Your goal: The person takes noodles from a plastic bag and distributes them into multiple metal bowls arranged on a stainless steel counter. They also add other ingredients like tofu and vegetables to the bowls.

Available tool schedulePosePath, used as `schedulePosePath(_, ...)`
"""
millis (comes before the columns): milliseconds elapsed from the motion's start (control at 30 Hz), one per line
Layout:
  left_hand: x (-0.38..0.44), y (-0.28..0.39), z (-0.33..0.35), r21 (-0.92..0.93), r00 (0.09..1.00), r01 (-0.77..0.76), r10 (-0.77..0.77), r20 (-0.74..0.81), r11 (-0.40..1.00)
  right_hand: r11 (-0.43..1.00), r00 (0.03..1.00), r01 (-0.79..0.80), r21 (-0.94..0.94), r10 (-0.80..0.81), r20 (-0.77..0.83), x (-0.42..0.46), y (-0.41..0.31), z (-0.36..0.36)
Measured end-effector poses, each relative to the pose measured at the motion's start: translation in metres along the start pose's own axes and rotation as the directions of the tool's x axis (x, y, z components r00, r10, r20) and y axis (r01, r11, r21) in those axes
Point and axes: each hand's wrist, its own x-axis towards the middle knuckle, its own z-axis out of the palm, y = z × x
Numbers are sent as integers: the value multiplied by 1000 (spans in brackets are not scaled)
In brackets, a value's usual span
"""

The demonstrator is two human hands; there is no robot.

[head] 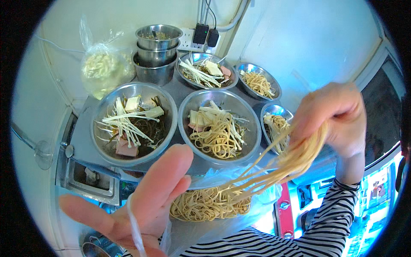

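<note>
My right hand (pixel 334 119), at the right, grips a bundle of pale noodle-like strands (pixel 301 157) that trails down to more strands (pixel 208 205) in a clear plastic bag (pixel 266 199). My left hand (pixel 144 205) has its fingers apart, with a handle loop of the bag around it. Beyond my hands, a large steel bowl (pixel 220 93) holds enoki mushrooms, tofu-like blocks and strands. Left of it, another steel bowl (pixel 135 86) has enoki, pale blocks, pink meat slices and dark shreds, with no such strands visible. A small bowl (pixel 266 109) with strands and enoki sits beside my right hand.
Two more steel bowls of food, one larger (pixel 205 86) and one small (pixel 253 67), stand farther back. Stacked steel pots (pixel 157 57) and a tied plastic bag (pixel 106 67) are at the back left, near a power strip (pixel 189 40). A metal sink (pixel 93 180) lies lower left.
</note>
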Motion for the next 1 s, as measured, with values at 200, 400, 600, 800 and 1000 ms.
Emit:
schedulePosePath(200, -9, 0, -2, 1, 1000, -14, 14, -17, 1000, 943, 961, 275, -186, -277, 19, 29, -3, -51)
schedulePosePath(400, -34, 4, -25, 13, 983, -85, 82, 163, 996, 980, 988, 47, -192, -17, 155, 42, 36, -46)
schedulePosePath(600, -38, -18, -55, -329, 901, -77, 207, 380, 941, 882, 988, 134, -452, -84, 129, 46, 59, -43)
schedulePosePath(800, -38, -9, -43, -252, 942, -20, 102, 318, 968, 870, 919, 303, -388, -375, -121, 74, 40, -82)
schedulePosePath(1000, -35, 2, -29, -46, 986, 68, -60, 158, 997, 844, 908, 242, -478, -371, -195, 121, 62, -98)
